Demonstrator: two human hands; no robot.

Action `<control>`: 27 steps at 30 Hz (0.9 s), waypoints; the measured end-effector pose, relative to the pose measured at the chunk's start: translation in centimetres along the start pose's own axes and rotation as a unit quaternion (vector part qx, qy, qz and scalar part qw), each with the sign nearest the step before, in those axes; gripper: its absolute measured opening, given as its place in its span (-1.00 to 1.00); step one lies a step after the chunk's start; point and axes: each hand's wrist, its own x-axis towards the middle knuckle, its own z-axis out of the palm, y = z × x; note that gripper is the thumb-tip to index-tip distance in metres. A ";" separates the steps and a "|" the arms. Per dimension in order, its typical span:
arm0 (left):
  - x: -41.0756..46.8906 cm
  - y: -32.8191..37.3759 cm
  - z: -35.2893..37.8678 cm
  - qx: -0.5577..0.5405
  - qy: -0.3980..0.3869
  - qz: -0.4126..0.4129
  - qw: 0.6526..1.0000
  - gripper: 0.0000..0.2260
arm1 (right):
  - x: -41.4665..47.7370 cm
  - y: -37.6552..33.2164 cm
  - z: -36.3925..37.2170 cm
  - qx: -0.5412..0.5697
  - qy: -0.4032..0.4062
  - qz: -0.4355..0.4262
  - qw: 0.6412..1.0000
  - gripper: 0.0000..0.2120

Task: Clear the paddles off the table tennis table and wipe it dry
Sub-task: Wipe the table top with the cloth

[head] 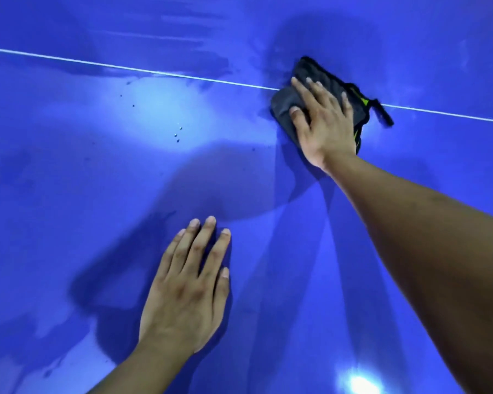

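Under the flat, spread right hand (322, 120), a dark cloth (285, 105) is pressed to mop the surface (69, 166); the left hand (188, 288) lies open nearer, likely bracing the reach.

Glaring white off the glossy table (69, 194) at lower right, glowing softer left of centre; throwing several overlapping shadows across middle and lower left; blurring slightly at the cloth (283, 108) strap (383, 115), upper right.

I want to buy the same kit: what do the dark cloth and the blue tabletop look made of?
The cloth looks like soft grey textile, perhaps microfibre, matte, with dark stitched edging; it folds under the right hand. The tabletop seems a hard, smooth painted board, glossy: it shows bright glare and beaded droplets.
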 end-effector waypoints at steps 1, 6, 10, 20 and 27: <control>0.1 0.0 -0.1 -0.002 0.000 -0.003 1.000 -0.53 | 0.7 0.0 0.1 0.004 0.004 0.015 1.000 -0.43; 0.1 -0.1 -0.2 -0.006 0.006 -0.007 1.000 -0.53 | 1.4 -0.1 0.2 0.020 0.012 0.040 0.999 -0.30; 0.0 -0.1 0.1 -0.006 0.008 -0.007 1.000 -0.53 | 0.3 -1.2 0.3 -0.001 -0.014 0.032 0.999 -0.39; -0.4 -0.6 -0.6 -0.214 0.079 -0.043 0.973 -0.46 | -17.1 -10.0 1.1 0.007 -0.007 -0.034 0.999 -0.42; -7.5 -0.2 -1.6 -0.146 0.074 0.000 0.987 -0.52 | -31.8 -14.0 1.0 0.036 -0.012 -0.022 0.999 -0.42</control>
